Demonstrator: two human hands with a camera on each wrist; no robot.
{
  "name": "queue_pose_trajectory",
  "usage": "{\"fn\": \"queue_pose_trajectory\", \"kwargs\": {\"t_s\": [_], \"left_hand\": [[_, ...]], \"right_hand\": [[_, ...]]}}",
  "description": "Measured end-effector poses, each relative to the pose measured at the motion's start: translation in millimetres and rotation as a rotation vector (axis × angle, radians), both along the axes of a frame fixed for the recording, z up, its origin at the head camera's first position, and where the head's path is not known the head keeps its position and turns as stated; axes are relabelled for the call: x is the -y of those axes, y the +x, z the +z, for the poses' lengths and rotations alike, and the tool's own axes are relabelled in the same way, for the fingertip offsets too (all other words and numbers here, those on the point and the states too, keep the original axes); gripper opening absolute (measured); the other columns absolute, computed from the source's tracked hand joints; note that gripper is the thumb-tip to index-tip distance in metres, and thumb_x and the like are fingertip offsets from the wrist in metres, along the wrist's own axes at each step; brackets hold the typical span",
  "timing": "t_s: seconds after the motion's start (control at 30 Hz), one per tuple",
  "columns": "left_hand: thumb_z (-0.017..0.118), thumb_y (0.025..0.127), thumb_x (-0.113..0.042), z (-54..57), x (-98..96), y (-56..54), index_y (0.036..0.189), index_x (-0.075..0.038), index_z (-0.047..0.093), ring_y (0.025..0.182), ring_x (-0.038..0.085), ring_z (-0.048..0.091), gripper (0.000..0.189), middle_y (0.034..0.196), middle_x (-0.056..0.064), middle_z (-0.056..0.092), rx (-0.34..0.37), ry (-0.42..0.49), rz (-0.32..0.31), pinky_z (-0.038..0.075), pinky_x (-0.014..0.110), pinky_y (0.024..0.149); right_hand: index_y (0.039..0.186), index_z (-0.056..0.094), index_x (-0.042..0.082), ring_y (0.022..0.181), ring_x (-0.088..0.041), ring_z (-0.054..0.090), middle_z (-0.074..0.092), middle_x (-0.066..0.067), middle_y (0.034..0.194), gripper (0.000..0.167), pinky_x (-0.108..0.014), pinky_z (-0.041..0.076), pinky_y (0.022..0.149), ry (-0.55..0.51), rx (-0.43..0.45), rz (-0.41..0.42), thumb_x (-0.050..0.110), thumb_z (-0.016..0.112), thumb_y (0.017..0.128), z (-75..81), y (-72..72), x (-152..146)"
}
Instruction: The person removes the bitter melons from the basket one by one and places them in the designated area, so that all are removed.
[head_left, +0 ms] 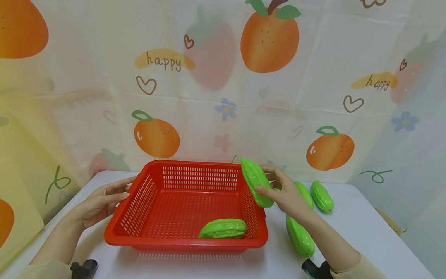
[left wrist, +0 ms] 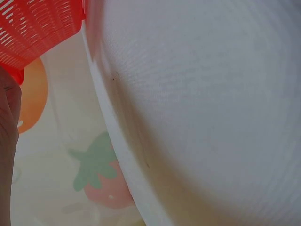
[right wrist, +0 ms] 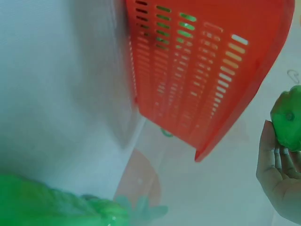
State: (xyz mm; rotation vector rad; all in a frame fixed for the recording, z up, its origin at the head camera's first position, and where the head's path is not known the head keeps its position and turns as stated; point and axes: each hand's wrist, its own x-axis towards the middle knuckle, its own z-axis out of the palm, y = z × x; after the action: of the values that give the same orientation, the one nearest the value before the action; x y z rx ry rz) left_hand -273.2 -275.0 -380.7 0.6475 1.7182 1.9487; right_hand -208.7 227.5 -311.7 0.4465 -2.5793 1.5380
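Note:
My right hand (head_left: 283, 192) holds a bright green, ridged bitter melon (head_left: 255, 180) between thumb and fingers, raised over the right rim of a red plastic basket (head_left: 195, 243). The held melon's rounded end shows at the right edge of the right wrist view. Inside the basket, at the front right, lies another bitter melon (head_left: 223, 228). At the opposite side my left hand (head_left: 99, 203) grips the basket's left rim, thumb on the near side; some of its fingertips are hidden. The left wrist view catches only part of that hand (left wrist: 8, 108) beside the rim.
Right of the basket, several more bitter melons lie on the white table, including one (head_left: 322, 196) at the back and one (head_left: 300, 236) nearer, partly behind my right forearm. A fruit-printed curtain (head_left: 268, 128) hangs behind the table.

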Motion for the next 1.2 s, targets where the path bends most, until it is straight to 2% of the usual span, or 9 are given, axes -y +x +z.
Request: {"fn": "queue_pose_trajectory", "kwargs": {"t_s": [0.2,0.33,0.47,0.57,0.7,0.8,1.0,1.2], "left_hand": [[0.035,0.105,-0.004,1.1,0.4,1.4,0.147,-0.027,0.045,0.105,0.011,0.071,0.049,0.128,-0.009,0.065,-0.004,-0.009,0.005,0.060,0.032,0.091],[0.034,0.105,-0.004,2.0,-0.8,1.1,0.147,-0.027,0.045,0.105,0.011,0.071,0.049,0.129,-0.009,0.066,0.002,-0.008,0.002,0.059,0.032,0.091],[0.034,0.105,-0.003,1.3,-1.0,0.6,0.148,-0.027,0.044,0.105,0.011,0.071,0.050,0.129,-0.008,0.065,-0.003,0.004,-0.010,0.059,0.032,0.091],[0.033,0.104,-0.002,0.3,-0.4,0.2,0.148,-0.026,0.044,0.105,0.011,0.071,0.051,0.130,-0.009,0.065,-0.008,0.014,-0.019,0.059,0.031,0.091],[0.033,0.104,-0.002,-0.5,0.4,0.0,0.147,-0.027,0.045,0.105,0.011,0.071,0.051,0.129,-0.009,0.065,-0.012,0.016,-0.020,0.059,0.031,0.091],[0.033,0.104,-0.002,-0.6,1.0,0.3,0.147,-0.027,0.045,0.105,0.011,0.071,0.051,0.130,-0.009,0.065,-0.014,0.015,-0.017,0.059,0.031,0.090],[0.033,0.104,-0.002,-1.0,1.0,0.2,0.147,-0.026,0.045,0.105,0.011,0.071,0.051,0.130,-0.008,0.065,-0.017,0.014,-0.015,0.059,0.031,0.090],[0.033,0.105,-0.003,-1.2,1.0,-0.1,0.148,-0.026,0.044,0.106,0.012,0.071,0.050,0.131,-0.008,0.065,-0.018,0.006,-0.015,0.059,0.032,0.091]], "right_hand": [[0.142,0.045,0.014,0.116,-0.027,0.057,0.059,-0.014,0.132,0.058,-0.027,0.051,0.090,0.068,0.044,-0.096,0.031,0.069,0.092,-0.3,7.8,-15.0],[0.144,0.042,0.014,0.119,-0.029,0.055,0.056,-0.015,0.134,0.061,-0.031,0.049,0.090,0.088,0.085,-0.129,0.034,0.068,0.092,-0.3,14.2,-26.4],[0.144,0.042,0.013,0.112,-0.024,0.055,0.056,-0.015,0.130,0.060,-0.027,0.050,0.083,0.083,0.084,-0.138,0.032,0.066,0.093,-4.9,18.0,-39.0],[0.144,0.041,0.013,0.102,-0.015,0.057,0.055,-0.015,0.126,0.058,-0.024,0.051,0.075,0.069,0.089,-0.140,0.030,0.065,0.094,-9.6,19.7,-49.3],[0.145,0.040,0.012,0.094,-0.006,0.059,0.054,-0.014,0.124,0.060,-0.021,0.052,0.074,0.083,0.100,-0.167,0.032,0.065,0.095,-14.4,19.3,-62.4],[0.145,0.040,0.010,0.093,-0.007,0.059,0.054,-0.015,0.124,0.061,-0.021,0.052,0.073,0.105,0.098,-0.186,0.033,0.065,0.094,-16.7,17.6,-70.1],[0.148,0.034,0.014,0.096,-0.013,0.059,0.052,-0.019,0.130,0.064,-0.028,0.053,0.073,0.113,0.150,-0.183,0.034,0.064,0.095,-21.5,14.2,-85.3],[0.154,0.021,0.025,0.096,-0.016,0.056,0.042,-0.023,0.129,0.074,-0.034,0.056,0.072,0.094,0.240,-0.120,0.031,0.064,0.095,-23.7,9.8,-101.9]]}}
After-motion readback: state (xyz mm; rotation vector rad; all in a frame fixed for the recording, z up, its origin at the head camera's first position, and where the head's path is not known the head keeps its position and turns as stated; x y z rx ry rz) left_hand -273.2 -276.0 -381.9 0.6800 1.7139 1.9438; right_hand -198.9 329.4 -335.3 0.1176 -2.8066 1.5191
